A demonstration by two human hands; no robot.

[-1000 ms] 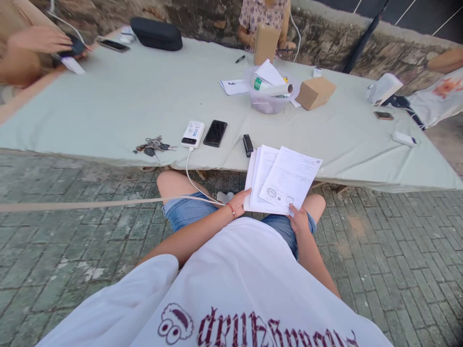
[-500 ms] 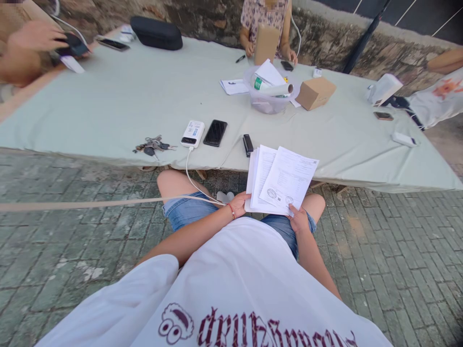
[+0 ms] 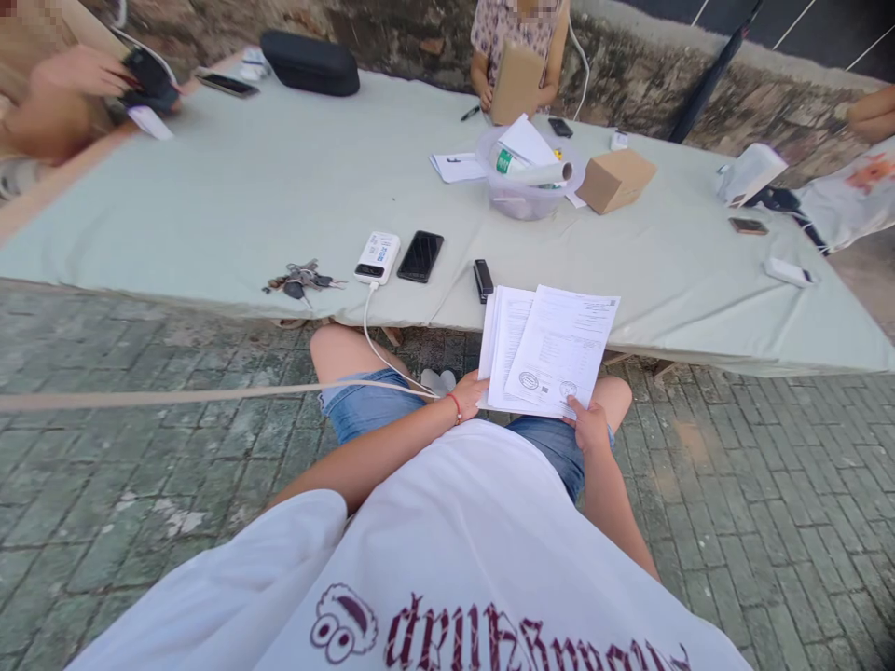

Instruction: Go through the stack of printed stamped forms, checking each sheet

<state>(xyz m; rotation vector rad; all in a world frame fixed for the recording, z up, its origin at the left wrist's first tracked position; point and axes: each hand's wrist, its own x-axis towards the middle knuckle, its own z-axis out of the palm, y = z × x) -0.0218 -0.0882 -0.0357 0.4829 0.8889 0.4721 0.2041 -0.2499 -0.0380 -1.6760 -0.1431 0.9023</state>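
Observation:
Several printed sheets of paper [image 3: 559, 340] lie fanned over my lap, the top one bearing two round stamps near its lower edge. My left hand [image 3: 470, 393] grips the lower left side of the stack, its fingers hidden beneath. At the lower right corner, my right hand [image 3: 588, 424] pinches the sheets, thumb on top. Just past the papers, a black stapler [image 3: 482, 280] rests on the table's near edge. Left of it are a black phone [image 3: 420, 256] and a white power bank [image 3: 376, 258] with a white cable plugged in.
The cloth-covered table [image 3: 314, 186] spans the view. Keys [image 3: 300, 282] lie near its front edge. Farther back stand a plastic basin [image 3: 524, 198], a cardboard box [image 3: 616, 180] and a black case [image 3: 309, 63]. A cable [image 3: 210, 399] runs leftward from my lap. Other people sit around the table.
The top sheet has turned slightly more upright as my right hand shifted a little right. Across the table, a person's cardboard box has tilted. The whole view has shifted slightly.

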